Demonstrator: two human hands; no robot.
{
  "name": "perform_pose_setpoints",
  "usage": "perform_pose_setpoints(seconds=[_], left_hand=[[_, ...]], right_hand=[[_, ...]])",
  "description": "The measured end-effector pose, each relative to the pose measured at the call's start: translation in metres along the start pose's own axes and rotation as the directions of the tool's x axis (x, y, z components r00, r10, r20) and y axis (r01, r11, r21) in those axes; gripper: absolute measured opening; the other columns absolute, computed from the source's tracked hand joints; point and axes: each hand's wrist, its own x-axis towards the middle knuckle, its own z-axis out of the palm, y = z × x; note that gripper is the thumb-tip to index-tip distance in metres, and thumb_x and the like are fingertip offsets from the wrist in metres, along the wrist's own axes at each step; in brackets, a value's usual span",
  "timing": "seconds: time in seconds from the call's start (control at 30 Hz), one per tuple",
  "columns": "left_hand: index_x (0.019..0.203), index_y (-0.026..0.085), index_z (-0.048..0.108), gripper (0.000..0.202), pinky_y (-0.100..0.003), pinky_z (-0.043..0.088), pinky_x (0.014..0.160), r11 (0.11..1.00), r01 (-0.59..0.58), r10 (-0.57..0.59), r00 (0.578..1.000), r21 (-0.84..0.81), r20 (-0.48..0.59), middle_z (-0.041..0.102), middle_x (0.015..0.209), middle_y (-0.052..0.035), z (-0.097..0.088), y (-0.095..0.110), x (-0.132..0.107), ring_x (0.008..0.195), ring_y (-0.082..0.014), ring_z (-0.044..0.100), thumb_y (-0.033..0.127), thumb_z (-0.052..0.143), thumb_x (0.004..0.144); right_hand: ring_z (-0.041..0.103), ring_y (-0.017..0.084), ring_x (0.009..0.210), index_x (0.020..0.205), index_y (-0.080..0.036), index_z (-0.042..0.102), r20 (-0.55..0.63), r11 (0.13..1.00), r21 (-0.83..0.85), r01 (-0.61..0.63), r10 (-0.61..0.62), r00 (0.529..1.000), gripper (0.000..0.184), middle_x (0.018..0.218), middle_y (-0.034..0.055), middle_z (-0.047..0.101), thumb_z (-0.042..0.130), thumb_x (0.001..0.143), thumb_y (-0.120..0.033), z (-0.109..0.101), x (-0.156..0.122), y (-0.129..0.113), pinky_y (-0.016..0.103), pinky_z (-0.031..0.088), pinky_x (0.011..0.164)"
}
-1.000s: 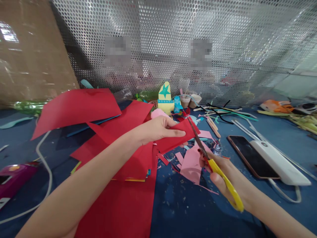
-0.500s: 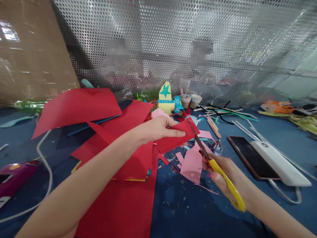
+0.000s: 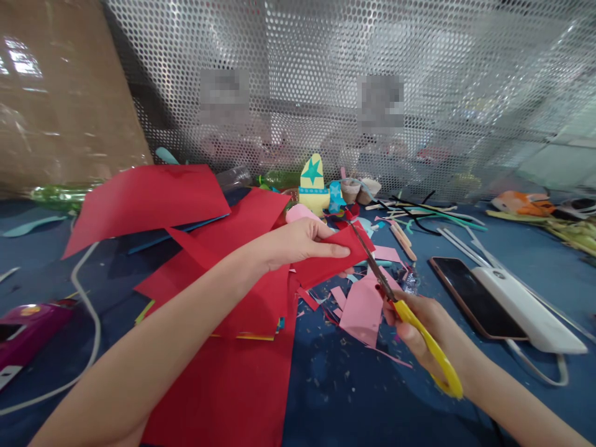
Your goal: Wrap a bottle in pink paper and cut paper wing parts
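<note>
Between thumb and fingers, my left hand pinches a small piece of red paper above the table. My right hand is closed round the yellow handles of a pair of scissors. The dark blades cross the right end of the held paper, near its upper corner. Under my left forearm lie large red sheets, overlapping in a loose pile with a curled red sheet behind. Pink paper scraps lie below the blades. Part of my right hand's fingers is hidden behind the scissors.
A phone and a white power bank with a cable lie at right. A purple tool and white cord are at left. A yellow paper craft stands before a perforated metal screen; cardboard leans back left.
The view shifts very slightly. Both hands, the red paper and the scissors keep nearly the same places, with the blades still across the paper's end.
</note>
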Motion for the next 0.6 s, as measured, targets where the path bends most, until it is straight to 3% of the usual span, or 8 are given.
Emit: perform_pose_setpoints(seconds=[0.2,0.6], left_hand=[[0.076,0.017,0.076,0.012,-0.027,0.052,0.069,1.0,-0.006,0.006,1.0,0.007,-0.002,0.074,0.072,-0.0018,0.0,-0.001,0.0,0.063,-0.0129,0.065,0.028,0.072,0.075],[0.077,0.018,0.076,0.009,-0.022,0.051,0.073,0.994,-0.106,0.107,0.984,-0.015,0.145,0.073,0.067,0.0001,-0.001,-0.006,0.004,0.068,-0.0118,0.068,0.021,0.068,0.08]], right_hand=[[0.033,0.012,0.046,0.066,-0.023,0.042,0.024,1.0,-0.022,0.021,-0.02,1.0,0.068,0.054,-0.0035,0.04,0.023,0.077,-0.087,-0.001,0.002,-0.006,0.027,0.027,0.044],[0.035,0.011,0.042,0.066,-0.023,0.039,0.039,0.999,-0.047,0.02,-0.018,0.999,0.07,0.052,-0.0037,0.043,0.019,0.073,-0.09,-0.001,0.005,-0.01,0.027,0.027,0.042]])
